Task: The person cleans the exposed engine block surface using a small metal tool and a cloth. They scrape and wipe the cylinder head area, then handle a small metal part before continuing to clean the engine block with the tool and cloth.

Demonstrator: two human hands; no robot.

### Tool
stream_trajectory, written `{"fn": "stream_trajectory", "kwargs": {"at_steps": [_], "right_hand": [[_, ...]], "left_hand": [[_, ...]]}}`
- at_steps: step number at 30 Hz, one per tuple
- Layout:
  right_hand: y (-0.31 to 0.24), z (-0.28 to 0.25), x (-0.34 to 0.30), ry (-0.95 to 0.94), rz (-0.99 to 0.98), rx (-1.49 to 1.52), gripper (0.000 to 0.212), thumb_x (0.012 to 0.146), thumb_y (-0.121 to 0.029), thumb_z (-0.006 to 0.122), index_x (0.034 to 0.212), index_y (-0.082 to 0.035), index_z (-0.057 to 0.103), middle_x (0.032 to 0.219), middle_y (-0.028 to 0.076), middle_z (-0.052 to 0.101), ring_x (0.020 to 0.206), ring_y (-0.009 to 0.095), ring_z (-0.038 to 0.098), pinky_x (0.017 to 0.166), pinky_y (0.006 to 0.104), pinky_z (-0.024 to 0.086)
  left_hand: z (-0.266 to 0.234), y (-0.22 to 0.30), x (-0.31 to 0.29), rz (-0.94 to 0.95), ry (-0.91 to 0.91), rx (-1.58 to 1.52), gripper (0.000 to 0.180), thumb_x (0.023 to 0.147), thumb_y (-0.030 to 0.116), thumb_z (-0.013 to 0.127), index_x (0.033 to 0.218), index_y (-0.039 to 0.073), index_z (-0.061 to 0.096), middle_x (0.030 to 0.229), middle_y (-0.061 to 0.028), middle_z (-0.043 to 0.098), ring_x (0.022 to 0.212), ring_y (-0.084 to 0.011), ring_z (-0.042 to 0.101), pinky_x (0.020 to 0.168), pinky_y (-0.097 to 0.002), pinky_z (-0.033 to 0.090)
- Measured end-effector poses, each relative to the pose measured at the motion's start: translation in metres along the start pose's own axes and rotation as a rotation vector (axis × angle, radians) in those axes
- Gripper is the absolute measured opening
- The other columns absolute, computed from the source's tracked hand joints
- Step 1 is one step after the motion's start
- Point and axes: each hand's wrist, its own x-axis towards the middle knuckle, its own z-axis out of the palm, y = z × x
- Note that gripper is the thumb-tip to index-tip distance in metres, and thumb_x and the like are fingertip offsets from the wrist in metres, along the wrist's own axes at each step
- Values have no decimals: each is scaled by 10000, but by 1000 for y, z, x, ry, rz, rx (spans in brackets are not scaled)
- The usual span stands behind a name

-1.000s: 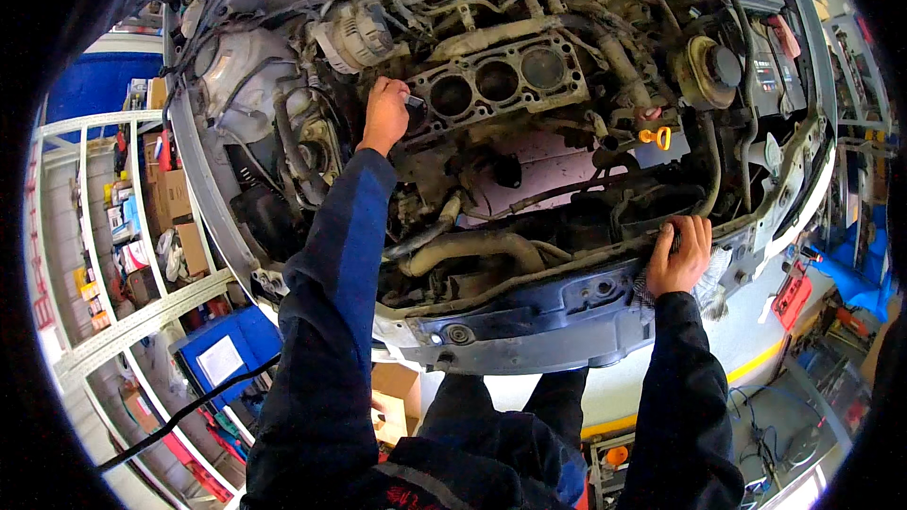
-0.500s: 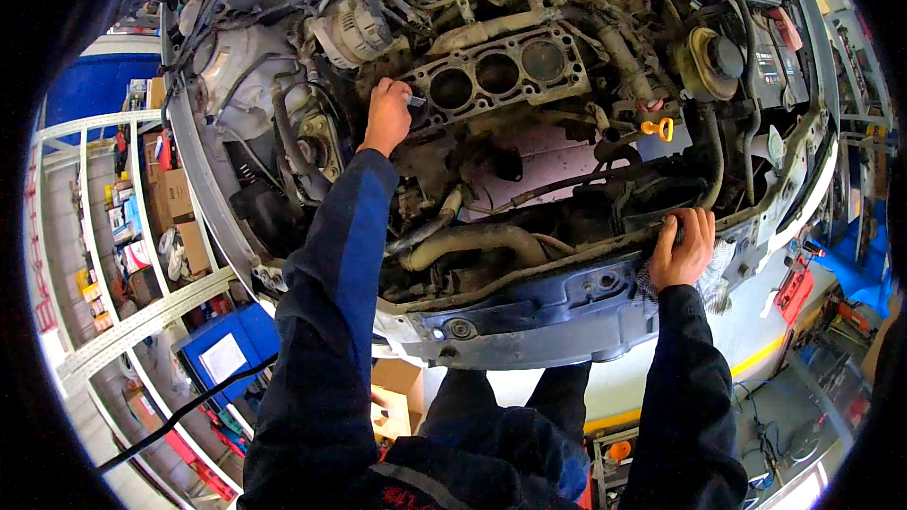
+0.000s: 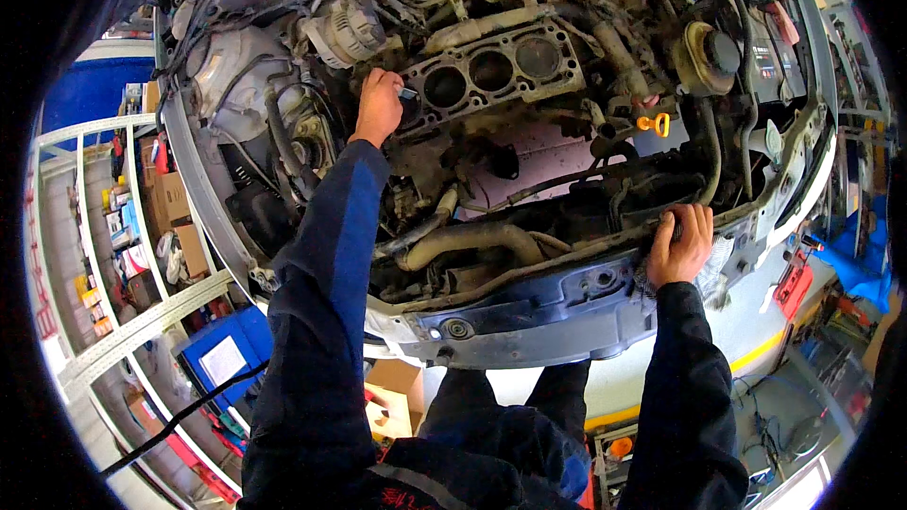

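A bare engine block [image 3: 543,90] with open round cylinder bores lies in the car's engine bay. At its left end, my left hand [image 3: 378,106] is closed on a small flat grey tool [image 3: 408,94], held against the top face of the block; its exact kind is too small to tell. My right hand [image 3: 682,244] rests at the right of the car's front crossmember [image 3: 529,307], fingers curled over its upper edge. A crumpled grey-white cloth [image 3: 716,276] sits under and beside that hand, on the crossmember.
An alternator [image 3: 342,33] stands left of the block. To the right are a yellow dipstick handle [image 3: 654,124] and a reservoir with a black cap [image 3: 722,51]. A thick hose [image 3: 472,244] runs behind the crossmember. Metal shelving [image 3: 142,331] with boxes stands at the left.
My left hand and the grey tool have shifted slightly left and up in the picture, while the whole view has moved a little. My right hand keeps its place on the crossmember.
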Motion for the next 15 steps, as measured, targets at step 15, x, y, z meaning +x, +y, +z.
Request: {"fn": "stream_trajectory", "kwargs": {"at_steps": [15], "right_hand": [[-4, -1, 2, 20, -5, -15, 128, 969, -123, 616, 924, -8, 650, 923, 173, 620, 923, 410, 585, 853, 484, 486]], "left_hand": [[-7, 4, -1, 22, -148, -44, 144, 1068, -30, 554, 1095, 65, 659, 1168, -144, 549, 1110, -412, 553, 971, -558, 477]]}}
